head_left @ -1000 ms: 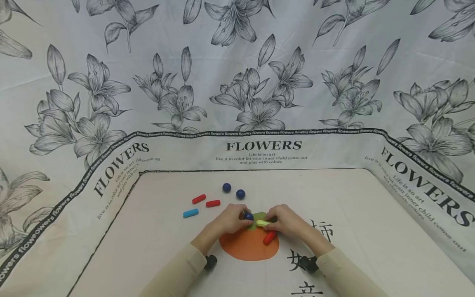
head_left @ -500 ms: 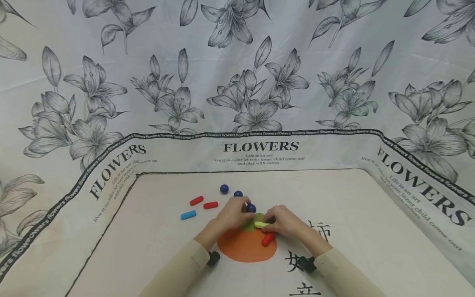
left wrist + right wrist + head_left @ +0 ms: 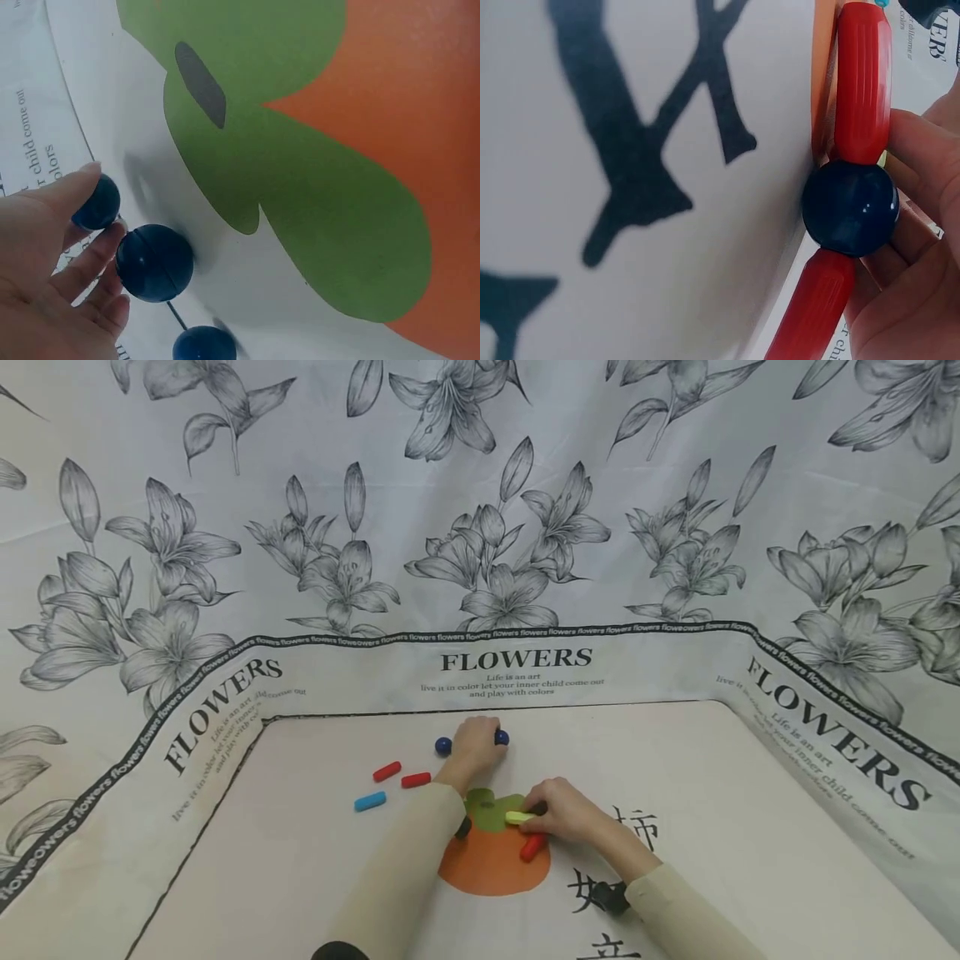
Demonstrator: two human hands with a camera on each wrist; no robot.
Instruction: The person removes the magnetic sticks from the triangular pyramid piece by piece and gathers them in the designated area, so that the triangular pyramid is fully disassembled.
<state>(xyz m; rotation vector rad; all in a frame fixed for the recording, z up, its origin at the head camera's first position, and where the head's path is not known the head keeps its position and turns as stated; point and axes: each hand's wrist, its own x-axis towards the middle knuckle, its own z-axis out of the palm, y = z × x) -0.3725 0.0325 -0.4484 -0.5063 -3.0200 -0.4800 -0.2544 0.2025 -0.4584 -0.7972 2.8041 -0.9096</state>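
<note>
Near the far edge of the mat, my left hand pinches a blue ball between thumb and fingers. In the left wrist view, a second blue ball sits right at its fingers, and a third blue ball lies beyond. Over the printed green leaf, my right hand pinches a yellow-green stick. A red stick lies just below those fingers. In the right wrist view, a blue ball stands between two red sticks, close to the fingers.
Two red sticks, one beside the other, and a light blue stick lie on the left. An orange fruit shape and black characters are printed on the mat. Flowered cloth rises behind.
The left hand has moved with its blue ball from the green leaf toward the far edge, up to the other blue balls. The right hand stays over the leaf with the yellow-green stick.
</note>
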